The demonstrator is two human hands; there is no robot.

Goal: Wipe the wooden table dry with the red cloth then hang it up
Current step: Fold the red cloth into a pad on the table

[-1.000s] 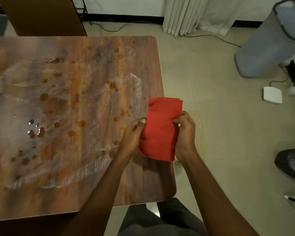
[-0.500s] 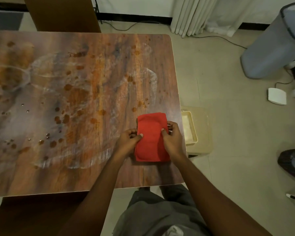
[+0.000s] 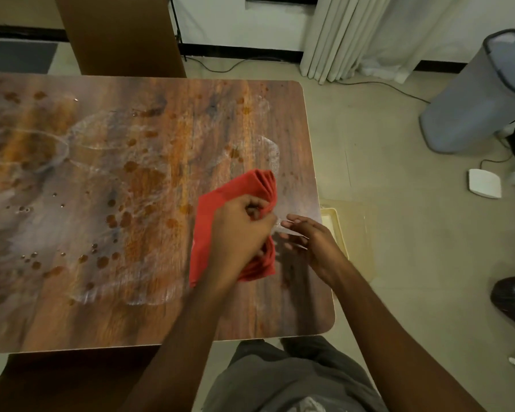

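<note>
The red cloth (image 3: 217,203) lies bunched on the right part of the wooden table (image 3: 131,316). My left hand (image 3: 238,233) presses down on it, fingers curled into the folds. My right hand (image 3: 309,242) hovers just to the right of the cloth with its fingers spread, holding nothing. Water smears and scattered droplets cover the table's middle and left; much of the cloth is hidden under my left hand.
A pale plastic tub (image 3: 351,227) sits on the floor by the table's right edge. A grey bin (image 3: 473,99) stands at the far right, with a white box (image 3: 485,187) and cables near it. A brown panel (image 3: 116,34) stands behind the table. Curtains (image 3: 348,34) hang at the back.
The folded cloth has been laid on the table and spread wider. My right hand has let go of it and opened, while my left hand has moved on top of the cloth.
</note>
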